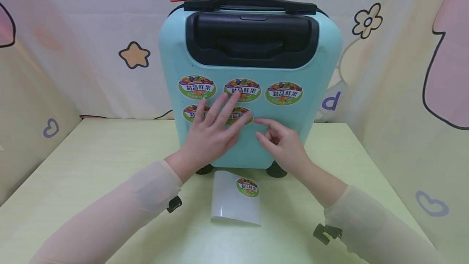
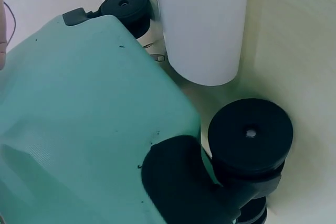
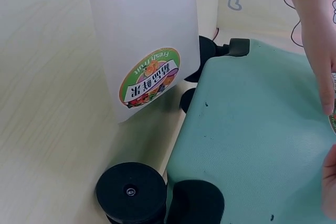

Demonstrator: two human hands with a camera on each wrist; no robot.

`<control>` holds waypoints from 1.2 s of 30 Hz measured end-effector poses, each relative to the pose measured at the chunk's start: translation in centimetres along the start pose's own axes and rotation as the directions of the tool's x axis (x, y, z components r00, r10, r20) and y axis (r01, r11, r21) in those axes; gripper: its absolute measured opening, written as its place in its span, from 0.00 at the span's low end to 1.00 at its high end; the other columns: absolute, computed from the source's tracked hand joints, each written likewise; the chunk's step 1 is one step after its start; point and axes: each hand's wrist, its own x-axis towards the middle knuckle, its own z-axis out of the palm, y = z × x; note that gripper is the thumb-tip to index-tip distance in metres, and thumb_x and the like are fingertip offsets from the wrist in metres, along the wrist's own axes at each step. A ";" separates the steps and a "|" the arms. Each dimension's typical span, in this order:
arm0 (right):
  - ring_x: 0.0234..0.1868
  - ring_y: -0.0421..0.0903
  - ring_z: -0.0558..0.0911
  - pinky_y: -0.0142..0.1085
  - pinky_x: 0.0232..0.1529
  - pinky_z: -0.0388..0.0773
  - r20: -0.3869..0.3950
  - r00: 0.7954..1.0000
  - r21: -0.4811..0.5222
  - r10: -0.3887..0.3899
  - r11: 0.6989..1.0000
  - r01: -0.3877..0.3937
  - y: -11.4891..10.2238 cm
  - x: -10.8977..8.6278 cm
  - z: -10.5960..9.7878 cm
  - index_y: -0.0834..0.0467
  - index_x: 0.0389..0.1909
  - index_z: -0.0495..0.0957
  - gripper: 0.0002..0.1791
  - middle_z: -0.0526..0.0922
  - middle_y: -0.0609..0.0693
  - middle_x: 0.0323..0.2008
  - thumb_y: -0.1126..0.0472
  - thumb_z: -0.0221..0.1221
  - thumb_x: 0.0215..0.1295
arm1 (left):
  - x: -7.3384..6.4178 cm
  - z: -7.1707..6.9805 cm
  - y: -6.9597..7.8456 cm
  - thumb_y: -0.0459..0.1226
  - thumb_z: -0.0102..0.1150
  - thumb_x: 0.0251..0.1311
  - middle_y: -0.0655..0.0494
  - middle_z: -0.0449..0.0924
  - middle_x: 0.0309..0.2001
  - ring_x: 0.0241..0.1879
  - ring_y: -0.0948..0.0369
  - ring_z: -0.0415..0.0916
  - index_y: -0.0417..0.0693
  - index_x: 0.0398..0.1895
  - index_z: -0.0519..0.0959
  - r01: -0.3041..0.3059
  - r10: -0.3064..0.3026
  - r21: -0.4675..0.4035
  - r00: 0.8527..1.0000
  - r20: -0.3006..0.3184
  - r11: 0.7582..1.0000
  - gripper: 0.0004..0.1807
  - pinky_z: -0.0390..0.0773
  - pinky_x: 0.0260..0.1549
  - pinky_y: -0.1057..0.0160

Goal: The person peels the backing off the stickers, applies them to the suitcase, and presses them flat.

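Observation:
A mint-green suitcase (image 1: pixel 234 146) stands upright on the table, with oval fruit stickers in two rows on its front. The upper row has a left sticker (image 1: pixel 197 87), a middle one partly under fingertips, and a right sticker (image 1: pixel 283 93). My left hand (image 1: pixel 211 133) lies with spread, straight fingers over the two lower stickers, its fingertips reaching the upper middle one. At the right end of the lower right sticker (image 1: pixel 234 115), my right hand (image 1: pixel 283 144) points its index finger, thumb apart and other fingers bent. The right wrist view shows the left hand (image 3: pixel 317 51) on the suitcase.
A curled white backing sheet (image 1: pixel 234 205) bearing one sticker (image 1: pixel 247 188) lies in front of the suitcase. Black wheels (image 1: pixel 276 170) stick out below the case. Behind it hangs a printed cloth (image 1: pixel 99 76) with cartoon shapes.

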 end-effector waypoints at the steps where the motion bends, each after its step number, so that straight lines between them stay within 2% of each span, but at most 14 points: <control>1: 0.18 0.43 0.66 0.30 0.19 0.61 0.000 1.000 0.001 -0.001 1.000 0.001 0.0 0.0 0.0 0.62 0.51 0.77 0.15 0.69 0.47 0.17 0.66 0.57 0.63 | -0.1 0.0 0.0 0.45 0.52 0.60 0.46 0.52 0.70 0.68 0.48 0.48 0.59 0.65 0.66 -0.001 0.001 0.001 1.000 0.005 1.000 0.27 0.47 0.60 0.39; 9: 0.17 0.42 0.65 0.30 0.19 0.61 -0.004 1.000 0.001 -0.001 1.000 0.001 0.0 -0.1 0.0 0.63 0.50 0.77 0.14 0.69 0.47 0.17 0.66 0.57 0.63 | -0.9 0.2 0.5 0.46 0.49 0.62 0.47 0.50 0.71 0.69 0.48 0.46 0.58 0.67 0.64 -0.037 0.035 0.019 0.994 0.102 0.999 0.28 0.47 0.62 0.40; 14: 0.17 0.42 0.65 0.30 0.19 0.60 -0.003 1.000 0.006 0.005 1.000 -0.005 0.2 -0.3 -0.1 0.63 0.49 0.77 0.13 0.68 0.47 0.17 0.67 0.57 0.63 | -0.9 0.4 0.5 0.46 0.50 0.61 0.47 0.51 0.70 0.69 0.49 0.47 0.58 0.66 0.65 -0.043 0.042 0.015 0.996 0.077 0.999 0.28 0.48 0.61 0.40; 20: 0.17 0.41 0.65 0.30 0.19 0.61 0.000 1.000 0.009 0.016 1.000 -0.016 0.5 -0.5 -0.1 0.64 0.48 0.77 0.13 0.68 0.47 0.17 0.67 0.57 0.63 | -0.2 0.6 0.0 0.46 0.52 0.61 0.46 0.55 0.69 0.68 0.48 0.51 0.61 0.64 0.67 0.001 -0.001 -0.004 1.000 -0.030 1.000 0.26 0.48 0.61 0.40; 22: 0.17 0.41 0.65 0.30 0.19 0.61 0.002 1.000 0.010 0.020 1.000 -0.020 0.5 -0.5 0.0 0.63 0.48 0.77 0.13 0.69 0.47 0.17 0.67 0.57 0.63 | -0.2 0.6 -0.2 0.48 0.52 0.62 0.47 0.54 0.69 0.68 0.48 0.50 0.62 0.65 0.66 0.013 -0.013 -0.003 1.000 -0.013 1.000 0.27 0.47 0.61 0.40; 24: 0.17 0.41 0.65 0.30 0.19 0.61 0.001 1.000 0.013 0.022 1.000 -0.022 0.6 -0.5 -0.1 0.63 0.48 0.77 0.13 0.68 0.47 0.17 0.67 0.57 0.63 | -0.5 0.7 -0.2 0.51 0.50 0.63 0.48 0.52 0.70 0.69 0.49 0.48 0.61 0.68 0.63 0.007 -0.009 0.025 0.998 0.057 1.000 0.29 0.46 0.62 0.40; 26: 0.17 0.41 0.65 0.30 0.19 0.61 0.004 1.000 0.012 0.027 1.000 -0.027 0.6 -0.6 -0.1 0.63 0.48 0.77 0.13 0.68 0.47 0.17 0.67 0.57 0.63 | -0.9 0.8 0.0 0.54 0.46 0.64 0.51 0.50 0.71 0.70 0.51 0.45 0.59 0.70 0.59 -0.020 0.011 0.058 0.987 0.158 0.998 0.32 0.45 0.63 0.42; 28: 0.17 0.41 0.64 0.30 0.19 0.61 0.007 1.000 0.013 0.031 0.999 -0.031 0.7 -0.7 0.0 0.63 0.48 0.77 0.13 0.68 0.47 0.16 0.67 0.57 0.63 | -1.5 1.1 0.5 0.57 0.43 0.65 0.54 0.48 0.72 0.71 0.53 0.41 0.54 0.72 0.55 -0.064 0.042 0.081 0.966 0.255 0.995 0.35 0.44 0.64 0.43; 31: 0.17 0.41 0.65 0.30 0.19 0.61 0.014 0.999 0.012 0.034 0.999 -0.034 0.7 -0.7 0.1 0.63 0.48 0.77 0.13 0.68 0.47 0.16 0.66 0.57 0.63 | -2.2 1.4 1.1 0.58 0.41 0.65 0.57 0.48 0.72 0.72 0.56 0.38 0.50 0.72 0.52 -0.123 0.090 0.070 0.930 0.356 0.990 0.38 0.42 0.65 0.45; 36: 0.16 0.41 0.64 0.30 0.19 0.60 0.010 0.999 0.010 0.031 0.999 -0.032 0.9 -0.8 0.1 0.63 0.48 0.77 0.13 0.68 0.47 0.16 0.67 0.57 0.63 | -3.2 1.7 1.2 0.58 0.40 0.65 0.58 0.46 0.73 0.72 0.58 0.37 0.50 0.73 0.50 -0.232 0.194 0.038 0.884 0.424 0.972 0.38 0.41 0.66 0.47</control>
